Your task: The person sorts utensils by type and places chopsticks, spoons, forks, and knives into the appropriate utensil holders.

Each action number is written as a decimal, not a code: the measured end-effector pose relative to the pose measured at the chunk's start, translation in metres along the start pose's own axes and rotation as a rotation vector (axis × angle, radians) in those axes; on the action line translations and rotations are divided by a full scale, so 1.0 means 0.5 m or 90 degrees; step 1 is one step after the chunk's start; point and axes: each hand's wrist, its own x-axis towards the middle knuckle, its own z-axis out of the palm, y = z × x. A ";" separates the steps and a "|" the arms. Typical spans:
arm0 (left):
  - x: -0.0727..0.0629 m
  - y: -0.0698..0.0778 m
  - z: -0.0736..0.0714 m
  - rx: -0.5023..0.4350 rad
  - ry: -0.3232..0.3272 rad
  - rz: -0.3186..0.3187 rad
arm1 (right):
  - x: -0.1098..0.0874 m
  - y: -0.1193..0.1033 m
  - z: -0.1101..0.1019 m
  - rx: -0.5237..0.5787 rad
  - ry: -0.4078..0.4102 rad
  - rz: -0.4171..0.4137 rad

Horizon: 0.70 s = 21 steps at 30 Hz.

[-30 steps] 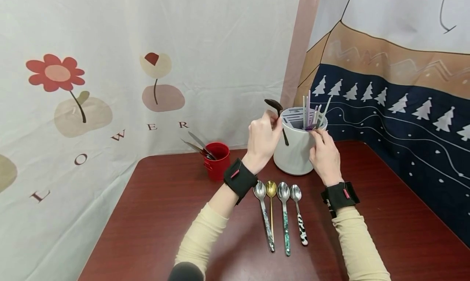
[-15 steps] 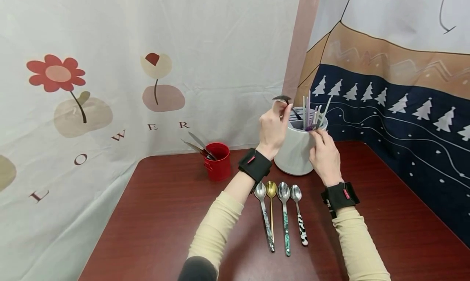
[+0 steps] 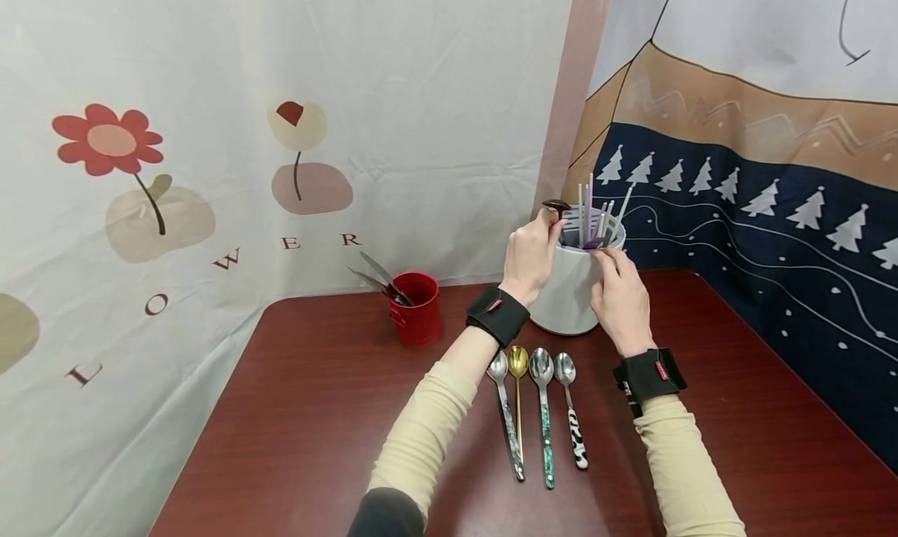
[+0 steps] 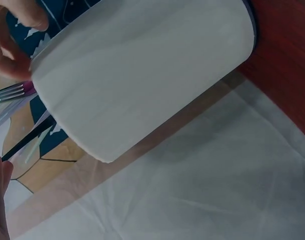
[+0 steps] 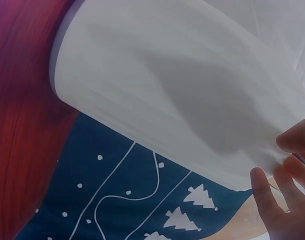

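Observation:
My left hand (image 3: 531, 260) pinches a black spoon (image 3: 556, 204) just under its bowl, over the left part of the white utensil holder (image 3: 567, 295). In the left wrist view the spoon's black handle (image 4: 30, 137) points down into the holder's opening. My right hand (image 3: 623, 299) grips the holder's front right rim between thumb and fingers; in the right wrist view its thumb (image 5: 295, 139) lies against the outer wall. Beside those fingers, a fork (image 4: 12, 93) with a purple neck stands in the holder, tines up. Several pale green and lilac sticks (image 3: 590, 210) stand there too.
On the table (image 3: 316, 412), a silver spoon (image 3: 497, 365), gold spoon (image 3: 517, 362), green-handled spoon (image 3: 542, 367) and cow-patterned spoon (image 3: 564, 368) lie side by side before the holder. A red bucket (image 3: 417, 319) with knives (image 3: 379, 276) stands left. Printed cloths hang behind.
My left hand has moved right with the black spoon, from beside the holder to over its opening, and then lowered so the handle goes inside. My right hand has stayed at the rim.

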 end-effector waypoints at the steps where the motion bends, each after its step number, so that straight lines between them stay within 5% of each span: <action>1: -0.002 -0.001 0.002 -0.002 -0.007 0.000 | 0.000 0.000 0.000 0.000 0.000 0.000; 21: -0.023 0.010 0.001 0.029 -0.165 -0.048 | 0.001 -0.001 -0.004 0.002 0.008 -0.007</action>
